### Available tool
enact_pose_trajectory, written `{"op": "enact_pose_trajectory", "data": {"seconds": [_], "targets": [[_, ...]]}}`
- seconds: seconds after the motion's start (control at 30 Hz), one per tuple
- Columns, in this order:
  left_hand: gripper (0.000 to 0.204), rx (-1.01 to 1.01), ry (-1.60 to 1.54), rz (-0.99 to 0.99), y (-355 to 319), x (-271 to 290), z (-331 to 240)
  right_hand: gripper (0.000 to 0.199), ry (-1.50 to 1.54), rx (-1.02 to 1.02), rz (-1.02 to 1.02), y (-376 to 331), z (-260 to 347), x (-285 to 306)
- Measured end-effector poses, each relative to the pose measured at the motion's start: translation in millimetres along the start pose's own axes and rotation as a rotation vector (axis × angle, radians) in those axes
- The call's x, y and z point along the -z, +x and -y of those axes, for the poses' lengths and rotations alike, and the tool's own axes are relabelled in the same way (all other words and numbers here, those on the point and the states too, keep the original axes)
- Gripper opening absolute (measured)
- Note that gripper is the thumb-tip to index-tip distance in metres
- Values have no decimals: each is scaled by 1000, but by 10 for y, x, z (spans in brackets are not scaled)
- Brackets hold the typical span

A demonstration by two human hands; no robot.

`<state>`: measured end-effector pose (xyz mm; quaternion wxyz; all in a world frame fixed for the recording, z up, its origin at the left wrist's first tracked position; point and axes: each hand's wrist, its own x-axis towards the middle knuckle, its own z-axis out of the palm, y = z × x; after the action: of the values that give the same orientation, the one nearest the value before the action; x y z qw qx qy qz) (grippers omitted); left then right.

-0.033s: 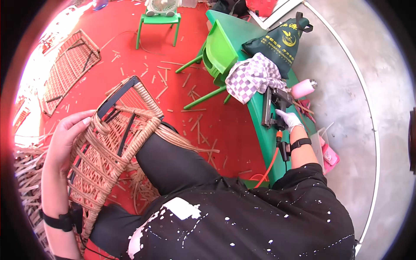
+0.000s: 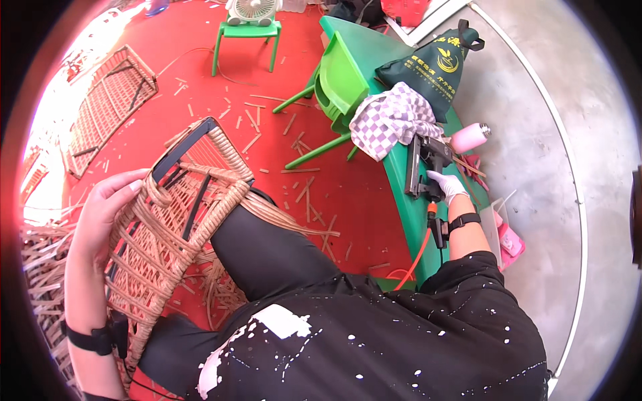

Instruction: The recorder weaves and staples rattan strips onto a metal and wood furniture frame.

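A tan woven wicker piece (image 2: 150,250) on a black metal frame leans across my left thigh. My left hand (image 2: 115,200) grips its upper left edge, thumb on top and fingers partly hidden by the weave. Loose cane strands (image 2: 287,220) trail off its right side over my knee. On the green table to my right, my right hand (image 2: 449,185) in a white glove is wrapped round the handle of a black air staple gun (image 2: 425,164). The gun lies on the tabletop, with an orange air hose (image 2: 424,248) running from its lower end.
Beyond the gun, the green table (image 2: 399,175) carries a checked cloth (image 2: 393,121), a dark green bag (image 2: 428,70) and a pink bottle (image 2: 470,138). A green chair (image 2: 340,79) stands beside it. Cane offcuts litter the red floor (image 2: 267,144). Another wicker panel (image 2: 110,110) lies far left.
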<state>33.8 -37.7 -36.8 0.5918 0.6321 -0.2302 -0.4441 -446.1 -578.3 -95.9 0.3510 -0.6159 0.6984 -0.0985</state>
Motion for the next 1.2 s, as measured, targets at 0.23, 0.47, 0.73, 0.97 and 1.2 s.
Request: {"op": "enact_pose_trajectory", "data": {"seconds": [0.23,0.47,0.73,0.97,1.2], "targets": [[34,-82,255,-49,-87,83,-32,23,567,-43,289,-305,255,-157],[31,-25,114,-7,-77,74,23,15,733,64,216,-405,380,-193],[29,-71,180,-36,-38,88,31,30,552,601,11,-1810,1164,-243],[30,-28,160,-11,-99,130,20,48,592,743,654,-3225,2394,-564],[32,-106,293,6,-4,167,82,37,-146,731,887,-3975,3101,-1178]]}}
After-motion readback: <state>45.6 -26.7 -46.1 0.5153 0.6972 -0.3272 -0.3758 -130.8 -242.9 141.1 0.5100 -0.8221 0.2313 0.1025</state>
